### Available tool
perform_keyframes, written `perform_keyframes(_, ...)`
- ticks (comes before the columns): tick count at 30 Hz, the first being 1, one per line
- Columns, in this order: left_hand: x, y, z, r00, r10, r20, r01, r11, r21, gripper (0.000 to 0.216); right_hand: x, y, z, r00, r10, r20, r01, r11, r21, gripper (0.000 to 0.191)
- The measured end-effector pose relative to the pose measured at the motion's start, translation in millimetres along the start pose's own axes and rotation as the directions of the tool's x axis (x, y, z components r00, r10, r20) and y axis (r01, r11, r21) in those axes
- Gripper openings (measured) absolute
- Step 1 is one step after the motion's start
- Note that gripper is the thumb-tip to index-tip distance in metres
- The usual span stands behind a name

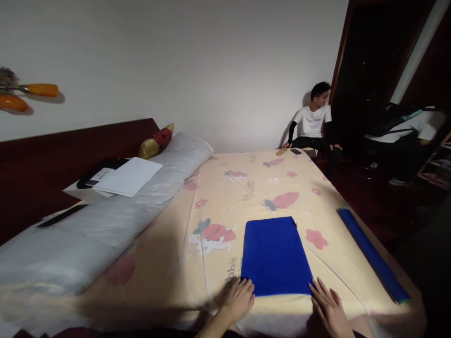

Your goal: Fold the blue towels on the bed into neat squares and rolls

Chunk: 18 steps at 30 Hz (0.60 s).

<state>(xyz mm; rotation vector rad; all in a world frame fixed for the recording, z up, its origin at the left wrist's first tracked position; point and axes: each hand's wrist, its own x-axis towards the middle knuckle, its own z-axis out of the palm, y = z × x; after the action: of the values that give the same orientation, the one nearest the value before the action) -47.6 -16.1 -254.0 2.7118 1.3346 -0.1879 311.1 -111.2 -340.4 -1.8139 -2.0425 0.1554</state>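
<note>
A flat blue rectangular piece [276, 256], perhaps a fabric pouch, lies on the patterned bed in front of me. A small dark tab shows at its far right corner. My left hand [237, 298] rests at the near left corner, its slightly bent fingers touching the edge. At the near right corner, my right hand [329, 303] lies with fingers stretched out and apart, the tips on the blue edge. Neither hand lifts the piece. To the right, a long narrow blue strip or roll [369, 253] lies along the side of the bed.
The bed cover [243, 197] has carrot and rabbit prints. Along the left runs a grey padded roll [116, 225] with a white flat box [130, 176] on it. A person [313, 122] sits beyond the far right corner, near a phone [296, 151]. Another person [405, 136] bends at the right.
</note>
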Motion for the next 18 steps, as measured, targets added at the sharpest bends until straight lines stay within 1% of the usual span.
perform_keyframes(2,4,10,-3,1.0,-0.021,0.02,0.02,1.0,0.018,0.035,3,-6,4,0.997,0.039,-0.061,-0.041,0.998,-0.039,0.042)
perform_keyframes(5,11,33,2,0.999,0.03,0.028,-0.03,0.999,0.009,0.045,9,-12,14,0.982,0.076,-0.175,-0.093,0.991,-0.091,0.039)
perform_keyframes(8,13,53,18,0.992,0.129,0.0,-0.129,0.991,-0.048,0.051,12,-7,24,0.973,0.05,-0.226,-0.08,0.989,-0.127,0.035)
perform_keyframes(10,12,59,30,0.983,0.183,-0.009,-0.184,0.98,-0.072,0.058,12,-4,29,0.965,0.044,-0.259,-0.085,0.985,-0.148,0.033)
perform_keyframes(12,10,60,38,0.975,0.224,-0.009,-0.224,0.972,-0.075,0.066,12,-9,33,0.955,0.054,-0.293,-0.105,0.981,-0.162,0.037)
perform_keyframes(14,8,59,41,0.973,0.232,-0.015,-0.232,0.97,-0.073,0.07,15,-25,34,0.956,0.044,-0.289,-0.092,0.984,-0.155,0.045)
perform_keyframes(15,7,58,42,0.974,0.228,-0.018,-0.228,0.971,-0.073,0.07,17,-37,35,0.965,0.012,-0.261,-0.051,0.989,-0.142,0.048)
perform_keyframes(17,5,58,40,0.975,0.22,-0.028,-0.221,0.972,-0.075,0.07,22,-63,37,0.981,-0.094,-0.168,0.079,0.992,-0.094,0.051)
perform_keyframes(18,4,57,38,0.975,0.219,-0.037,-0.221,0.973,-0.072,0.069,25,-74,38,0.981,-0.149,-0.122,0.142,0.988,-0.065,0.052)
